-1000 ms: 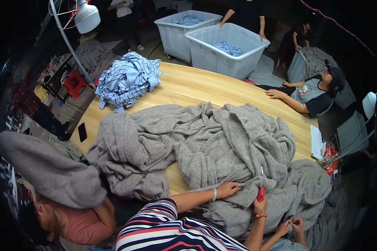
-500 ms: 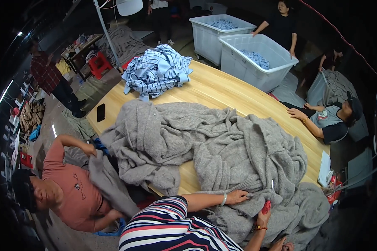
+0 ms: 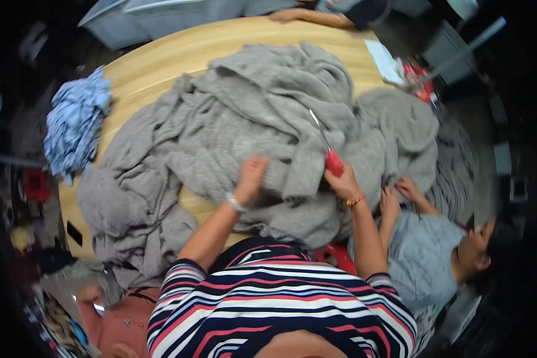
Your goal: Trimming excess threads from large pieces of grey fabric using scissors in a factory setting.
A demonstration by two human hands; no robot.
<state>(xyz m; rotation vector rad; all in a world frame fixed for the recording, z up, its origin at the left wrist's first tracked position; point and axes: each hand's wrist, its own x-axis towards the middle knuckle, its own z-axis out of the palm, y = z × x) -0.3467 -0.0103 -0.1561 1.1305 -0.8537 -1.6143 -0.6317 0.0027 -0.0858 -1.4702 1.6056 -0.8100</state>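
Observation:
Grey knit garments (image 3: 232,119) lie heaped over the wooden table in front of me. My right hand (image 3: 342,182) is closed on the red handle of what look like scissors (image 3: 334,162). Their thin metal blade points away from me over the knitwear. Left of it, my left hand (image 3: 253,178) hovers at or just above a grey knit piece. Motion smears its fingers, so whether they grip fabric is unclear. A loose flap of knit (image 3: 304,173) lies between my two hands.
At my right a co-worker's hands (image 3: 394,196) work at the heap's edge; another person sits at my left. A person's forearm (image 3: 316,17) rests on the far table edge (image 3: 232,27). Blue garments (image 3: 77,122), a black phone (image 3: 74,233) and white paper (image 3: 385,61) lie around.
My view has swung right and down over the table. My left hand has lifted from lying on the knit and come nearer my body; the scissors stay in my right hand.

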